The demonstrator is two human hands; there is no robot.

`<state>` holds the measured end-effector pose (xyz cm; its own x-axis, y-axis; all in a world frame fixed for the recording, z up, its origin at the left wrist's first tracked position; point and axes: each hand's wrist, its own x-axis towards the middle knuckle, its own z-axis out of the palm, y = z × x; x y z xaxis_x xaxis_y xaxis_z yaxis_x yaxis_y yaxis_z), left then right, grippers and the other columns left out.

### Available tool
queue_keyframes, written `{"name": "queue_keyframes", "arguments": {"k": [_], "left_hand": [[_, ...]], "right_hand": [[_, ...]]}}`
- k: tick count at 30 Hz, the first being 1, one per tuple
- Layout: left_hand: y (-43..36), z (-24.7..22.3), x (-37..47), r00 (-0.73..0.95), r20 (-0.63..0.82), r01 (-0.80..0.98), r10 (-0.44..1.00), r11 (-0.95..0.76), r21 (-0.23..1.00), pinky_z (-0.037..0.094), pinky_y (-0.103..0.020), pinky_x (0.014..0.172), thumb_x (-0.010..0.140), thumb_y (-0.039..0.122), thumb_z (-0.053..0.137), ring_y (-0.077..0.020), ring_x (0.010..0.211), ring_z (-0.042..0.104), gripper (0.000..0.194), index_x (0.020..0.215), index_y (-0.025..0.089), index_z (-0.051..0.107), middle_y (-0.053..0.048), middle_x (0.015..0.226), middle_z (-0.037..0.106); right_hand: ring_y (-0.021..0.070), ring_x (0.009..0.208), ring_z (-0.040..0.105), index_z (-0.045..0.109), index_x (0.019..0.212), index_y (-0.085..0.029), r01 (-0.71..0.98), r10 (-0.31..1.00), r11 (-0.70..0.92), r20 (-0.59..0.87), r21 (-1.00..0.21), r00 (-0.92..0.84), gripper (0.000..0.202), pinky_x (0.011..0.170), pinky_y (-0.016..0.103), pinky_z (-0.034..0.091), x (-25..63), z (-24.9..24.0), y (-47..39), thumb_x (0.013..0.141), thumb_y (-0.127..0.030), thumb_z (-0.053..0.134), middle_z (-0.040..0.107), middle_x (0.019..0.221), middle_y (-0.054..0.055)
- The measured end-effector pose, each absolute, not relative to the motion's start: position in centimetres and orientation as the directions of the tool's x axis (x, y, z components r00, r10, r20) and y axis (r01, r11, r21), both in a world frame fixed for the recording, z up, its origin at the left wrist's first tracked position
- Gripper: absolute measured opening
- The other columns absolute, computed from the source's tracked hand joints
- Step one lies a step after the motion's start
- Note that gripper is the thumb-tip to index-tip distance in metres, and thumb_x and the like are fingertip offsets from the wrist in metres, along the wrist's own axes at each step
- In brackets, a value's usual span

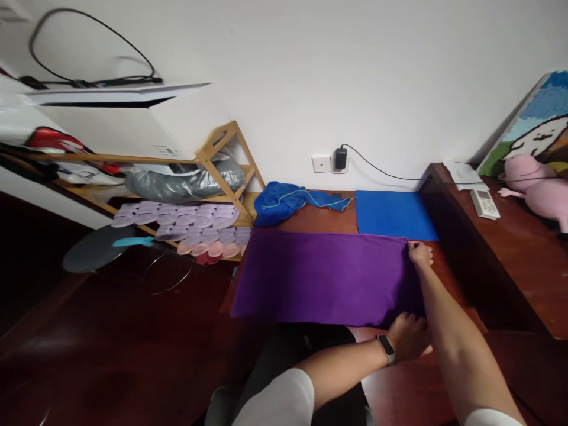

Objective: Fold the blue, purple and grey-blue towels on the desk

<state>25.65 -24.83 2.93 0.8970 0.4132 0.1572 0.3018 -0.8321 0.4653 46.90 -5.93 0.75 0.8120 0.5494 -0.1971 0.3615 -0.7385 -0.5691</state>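
1. The purple cloth [319,278] is spread on the bench [331,222]. It lies on the person's side of the flat blue cloth [394,213] and reaches far to the left of it. Whether the two cloths overlap at their edges, I cannot tell.
2. In my judgement, the purple cloth could become skewed or wrinkled if the two hands pull unequally at its right end. Its near edge, on the side away from the flat blue cloth, is close to the lap, so a pull that way could make it slip down.
3. Its long axis runs left to right, almost parallel with the near edge of the flat blue cloth. One short end points left; the other is at the hands.
4. The right hand [420,254], just in front of the flat blue cloth, has its grip pinched together on the far right corner.
5. The left hand [408,336], farther in front of the flat blue cloth, is curled at the near right corner. Its fingertips are hidden; how firm this grip is, I cannot tell.
6. A crumpled blue cloth [279,204] lies left of the flat blue cloth, behind the purple one.
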Motion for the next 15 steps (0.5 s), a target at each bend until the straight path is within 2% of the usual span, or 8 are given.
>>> {"name": "queue_keyframes", "arguments": {"k": [3,6,8,11,13,15], "left_hand": [[-25.6,3.9,23.7,0.742,0.139,0.372,0.656,-0.576,0.728,0.037,-0.034,0.069,0.086,0.024,0.074,-0.0244,0.08,0.063,0.02,0.106,0.02,0.071,-0.009,0.095,0.072],[-25.9,5.1,20.6,0.539,-0.01,0.318,0.842,-0.193,0.928,0.04,-0.031,0.07,0.079,0.013,0.072,-0.0194,0.077,0.059,0.025,0.101,0.023,0.065,-0.001,0.087,0.067],[-25.8,6.1,17.9,0.43,-0.082,0.216,0.899,-0.014,0.976,0.042,-0.029,0.072,0.074,0.007,0.07,-0.0167,0.077,0.057,0.033,0.101,0.023,0.06,0.001,0.085,0.064],[-25.5,7.7,13.2,0.378,-0.15,0.013,0.914,0.157,0.987,0.042,-0.025,0.069,0.073,0.005,0.067,-0.0139,0.076,0.058,0.041,0.109,0.021,0.057,0.002,0.087,0.064],[-25.2,8.7,9.9,0.351,-0.2,-0.046,0.915,0.231,0.972,0.04,-0.023,0.064,0.075,0.009,0.066,-0.0123,0.07,0.056,0.037,0.11,0.02,0.059,0.002,0.084,0.064],[-25.0,9.6,6.6,0.277,-0.235,-0.058,0.932,0.26,0.964,0.039,-0.023,0.062,0.078,0.016,0.067,-0.0115,0.066,0.052,0.025,0.103,0.019,0.062,0.003,0.079,0.062]], "right_hand": [[0.0311,0.106,0.069,0.072,0.101,-0.02,0.403,0.629,-0.652,-0.161,-0.642,0.76,0.02,0.099,0.048,0.052,46.9,2.1,-6.1,0.09,-0.033,0.062,0.071,0.11,0.017],[0.023,0.085,0.07,0.072,0.104,-0.018,0.458,0.728,-0.524,-0.099,-0.718,0.678,0.024,0.089,0.038,0.056,46.3,3.8,-5.8,0.083,-0.029,0.065,0.074,0.093,0.01],[0.0196,0.074,0.067,0.073,0.109,-0.017,0.483,0.785,-0.439,-0.061,-0.758,0.616,0.032,0.08,0.034,0.057,45.4,5.1,-5.3,0.081,-0.03,0.066,0.075,0.086,0.006],[0.0167,0.063,0.064,0.076,0.109,-0.015,0.503,0.852,-0.333,-0.026,-0.797,0.523,0.036,0.068,0.03,0.055,43.2,7.2,-4.0,0.081,-0.035,0.064,0.075,0.079,0.005],[0.0163,0.061,0.063,0.079,0.106,-0.013,0.507,0.9,-0.252,-0.008,-0.824,0.435,0.038,0.064,0.029,0.054,40.8,8.8,-2.8,0.082,-0.039,0.064,0.076,0.077,0.006],[0.0172,0.064,0.066,0.081,0.105,-0.012,0.514,0.943,-0.162,0.02,-0.842,0.331,0.041,0.064,0.029,0.055,37.7,10.4,-1.6,0.083,-0.042,0.062,0.078,0.079,0.007]]}}
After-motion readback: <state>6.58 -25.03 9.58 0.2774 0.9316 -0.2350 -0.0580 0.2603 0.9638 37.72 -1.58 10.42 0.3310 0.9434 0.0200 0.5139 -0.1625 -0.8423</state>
